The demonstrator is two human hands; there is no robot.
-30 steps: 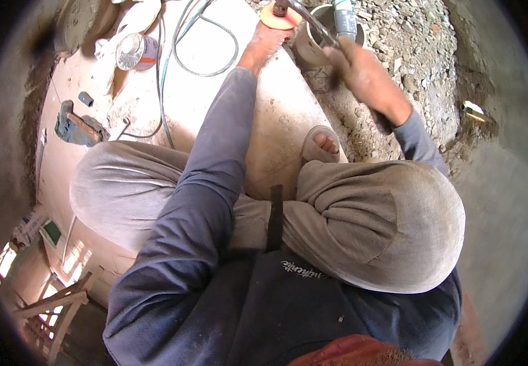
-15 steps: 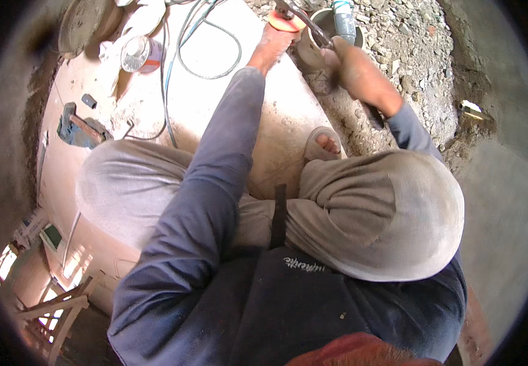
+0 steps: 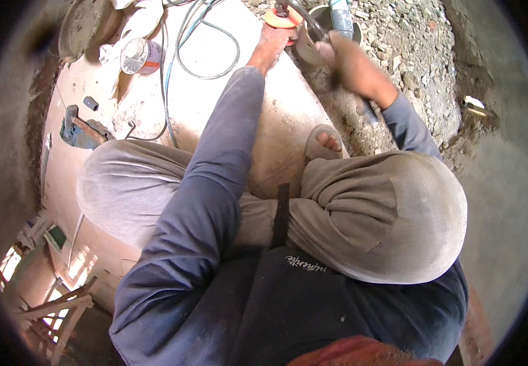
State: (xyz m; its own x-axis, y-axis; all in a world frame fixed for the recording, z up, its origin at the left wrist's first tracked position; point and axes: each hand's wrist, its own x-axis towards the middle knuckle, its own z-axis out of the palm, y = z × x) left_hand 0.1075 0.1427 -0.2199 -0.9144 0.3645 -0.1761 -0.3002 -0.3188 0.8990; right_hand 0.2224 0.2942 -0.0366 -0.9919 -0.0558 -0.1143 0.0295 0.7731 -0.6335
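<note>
Person seated on a pale slab, both hands working at its far edge.

Left hand [image 3: 271, 49] presses on an orange disc [image 3: 281, 18] at the slab [image 3: 276, 122] far edge, fingers hidden; grip cannot be told. Right hand [image 3: 352, 64] is clenched around a dark-handled tool [image 3: 367, 113], just beside the disc, over rubble [image 3: 410, 49]. A hose [image 3: 206, 43] and a can [image 3: 137, 56] lie near the slab's far left corner.

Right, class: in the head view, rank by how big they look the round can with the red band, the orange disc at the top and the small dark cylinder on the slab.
1. Round can
2. Orange disc, partly hidden by the left hand, so unsure against the can
3. Small dark cylinder, clearly smallest
</note>
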